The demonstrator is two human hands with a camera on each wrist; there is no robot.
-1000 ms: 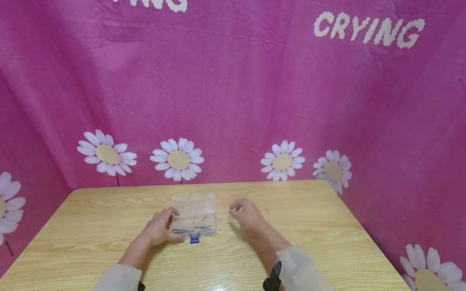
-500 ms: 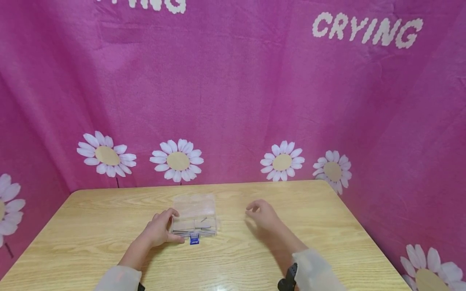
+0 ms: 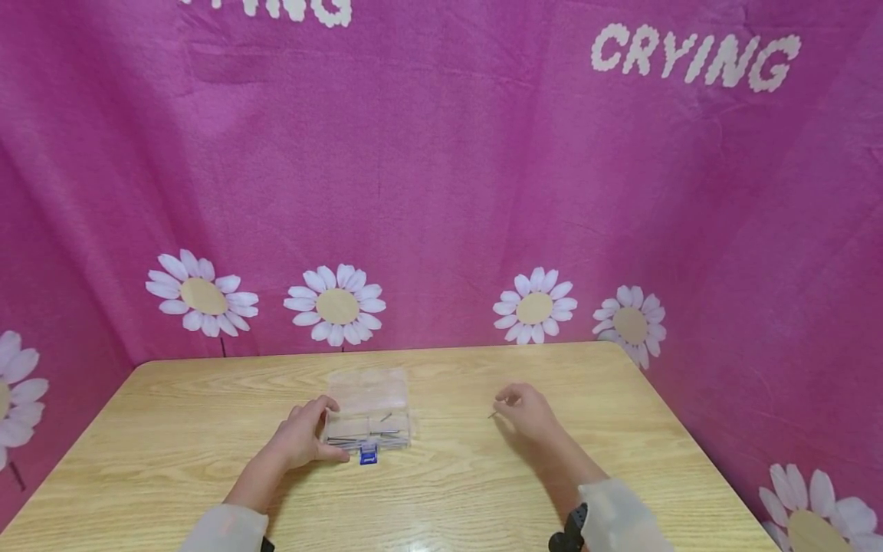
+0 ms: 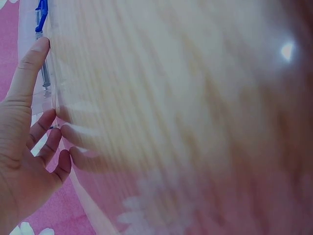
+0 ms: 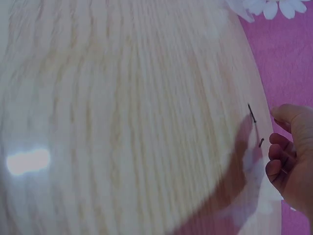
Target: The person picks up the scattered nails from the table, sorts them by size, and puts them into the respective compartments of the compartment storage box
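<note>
My left hand (image 3: 300,437) grips the left end of a clear plastic box (image 3: 345,422), thumb along the front and fingers at the side. The box's lid (image 3: 366,389) lies folded back, and a blue latch (image 3: 369,454) hangs at its front. Long thin metal nails (image 3: 389,432) and a short one lie inside. My right hand (image 3: 530,412) is over the table with bent fingers beside a small nail (image 3: 492,415). In the right wrist view, two small dark nails, one longer (image 5: 251,113) and one shorter (image 5: 261,142), appear near my thumb and fingers; a gap shows between those.
A wood-grain table (image 3: 441,498) carries everything. Pink cloth (image 3: 441,192) printed with white daisies hangs behind it and along both sides. Light glares off the glossy tabletop in both wrist views.
My right hand has moved rightward from beside the box, bringing the small nail at its fingertips into sight. My left hand and the box stay in place.
</note>
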